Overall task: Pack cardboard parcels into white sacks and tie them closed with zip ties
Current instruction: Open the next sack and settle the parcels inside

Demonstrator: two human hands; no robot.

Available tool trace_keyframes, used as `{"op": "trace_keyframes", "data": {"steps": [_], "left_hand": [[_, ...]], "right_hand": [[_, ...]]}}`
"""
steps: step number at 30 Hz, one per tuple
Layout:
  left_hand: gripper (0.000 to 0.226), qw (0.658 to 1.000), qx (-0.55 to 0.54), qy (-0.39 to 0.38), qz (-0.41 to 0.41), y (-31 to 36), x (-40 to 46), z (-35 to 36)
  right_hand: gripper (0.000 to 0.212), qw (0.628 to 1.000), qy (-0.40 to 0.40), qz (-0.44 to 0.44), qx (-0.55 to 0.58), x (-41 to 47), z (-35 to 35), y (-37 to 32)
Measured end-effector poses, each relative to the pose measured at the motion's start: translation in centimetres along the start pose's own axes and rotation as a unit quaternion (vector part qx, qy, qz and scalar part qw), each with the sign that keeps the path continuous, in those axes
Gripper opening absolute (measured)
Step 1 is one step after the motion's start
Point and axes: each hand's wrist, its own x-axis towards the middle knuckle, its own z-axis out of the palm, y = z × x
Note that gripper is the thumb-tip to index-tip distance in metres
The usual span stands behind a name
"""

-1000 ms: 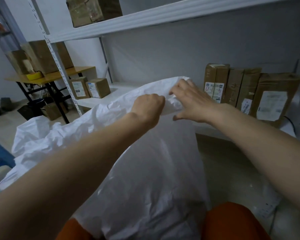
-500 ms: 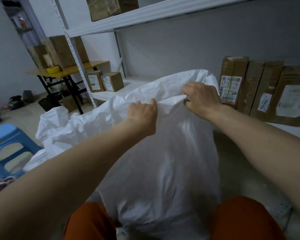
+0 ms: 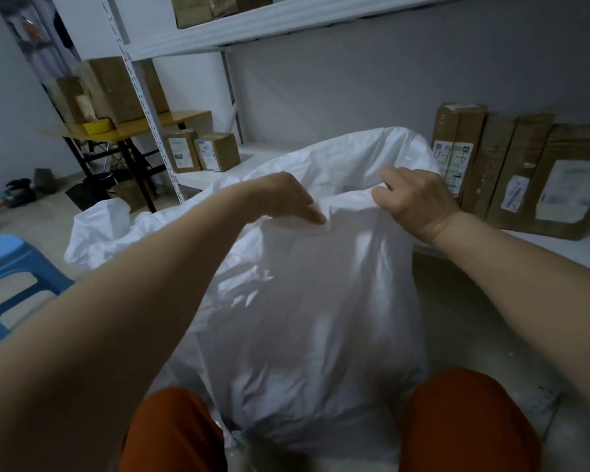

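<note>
A large white sack (image 3: 304, 318) stands upright between my knees, its mouth held up in front of me. My left hand (image 3: 286, 199) pinches the near rim of the sack at the middle. My right hand (image 3: 413, 199) grips the same rim further right, fingers curled over the edge. The mouth gapes open behind my hands; what lies inside is hidden. Several cardboard parcels (image 3: 457, 155) with printed labels stand upright on the low white shelf (image 3: 559, 247) at the right. No zip tie is in view.
Two small boxes (image 3: 201, 153) sit on the shelf's left end beside a perforated upright post (image 3: 143, 110). More white sacking (image 3: 99, 226) lies on the floor at left, near a blue plastic stool (image 3: 7, 284). A yellow table (image 3: 133, 127) with boxes stands further back.
My hands have moved apart along the rim, pulling the sack's mouth wider. My right hand went from flat on the fabric to gripping the rim. The view shifted left and down.
</note>
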Motion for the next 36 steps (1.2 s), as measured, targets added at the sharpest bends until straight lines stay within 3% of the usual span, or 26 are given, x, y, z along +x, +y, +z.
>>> {"op": "trace_keyframes", "data": {"steps": [2, 3, 4, 6, 8, 10, 13, 15, 16, 18, 19, 21, 24, 27, 30, 32, 34, 36], "left_hand": [[0.039, 0.998, 0.059, -0.015, -0.008, 0.2, 0.2, 1.0], [0.03, 0.993, 0.116, 0.018, 0.005, 0.3, 0.3, 1.6], [0.023, 0.977, 0.198, 0.08, 0.021, 0.4, 0.3, 2.2], [0.019, 0.915, 0.342, 0.203, 0.065, 0.3, 0.1, 3.5], [0.021, 0.891, 0.366, 0.245, 0.109, 0.1, -0.1, 4.6], [0.02, 0.896, 0.337, 0.257, 0.137, 0.0, -0.3, 5.4], [0.027, 0.965, 0.161, 0.19, 0.078, -0.7, -0.9, 4.2], [0.058, 0.997, 0.029, 0.072, 0.005, -1.8, -1.5, 2.2], [0.067, 0.999, 0.025, 0.016, -0.021, -2.3, -2.0, 1.5], [0.064, 0.995, 0.078, -0.046, -0.038, -3.2, -2.9, 1.8], [0.054, 0.992, 0.115, -0.032, -0.031, -3.6, -3.2, 2.5], [0.03, 0.972, 0.218, 0.084, 0.01, -3.9, -3.4, 4.4], [0.022, 0.896, 0.357, 0.242, 0.104, -4.5, -3.6, 6.0], [0.021, 0.886, 0.361, 0.253, 0.141, -5.7, -3.6, 6.6], [0.017, 0.904, 0.303, 0.269, 0.139, -6.3, -3.9, 7.3], [0.032, 0.938, 0.242, 0.228, 0.098, -6.5, -4.4, 6.4], [0.075, 0.978, 0.176, 0.107, 0.028, -7.1, -5.3, 4.4], [0.099, 0.995, 0.099, -0.005, -0.027, -8.0, -6.3, 2.5]], "right_hand": [[0.024, 0.999, -0.049, 0.004, 0.0, 0.3, -0.7, -0.2], [0.022, 0.994, -0.104, 0.023, 0.007, 0.6, -1.3, -0.4], [0.022, 0.985, -0.163, 0.055, 0.023, 1.0, -1.7, -0.6], [0.048, 0.945, -0.268, 0.134, 0.133, 2.1, -3.0, -1.3], [0.068, 0.914, -0.294, 0.155, 0.233, 3.7, -4.0, -2.4], [0.052, 0.923, -0.312, 0.119, 0.191, 4.8, -3.7, -3.9], [0.005, 0.947, -0.25, 0.127, 0.156, 5.0, -2.4, -5.2], [0.021, 0.976, -0.156, 0.075, 0.131, 4.4, -2.0, -5.6], [0.025, 0.986, -0.109, 0.055, 0.115, 3.9, -1.7, -5.7], [0.026, 0.993, -0.061, 0.029, 0.092, 3.2, -1.5, -5.9], [0.026, 0.995, -0.052, 0.02, 0.08, 2.8, -1.1, -5.9], [0.026, 0.997, -0.063, 0.016, 0.03, 2.3, -0.5, -6.0], [0.023, 0.984, -0.166, 0.058, 0.019, 2.8, -1.3, -6.5], [0.048, 0.956, -0.231, 0.1, 0.151, 4.0, -2.2, -8.3], [0.034, 0.975, -0.142, 0.054, 0.161, 4.7, -2.3, -11.5], [0.027, 0.986, -0.087, 0.024, 0.143, 4.3, -1.7, -12.7], [0.027, 0.995, -0.045, 0.0, 0.087, 3.8, -1.0, -13.2], [0.029, 0.999, 0.0, -0.022, 0.037, 3.3, -0.6, -13.2]]}}
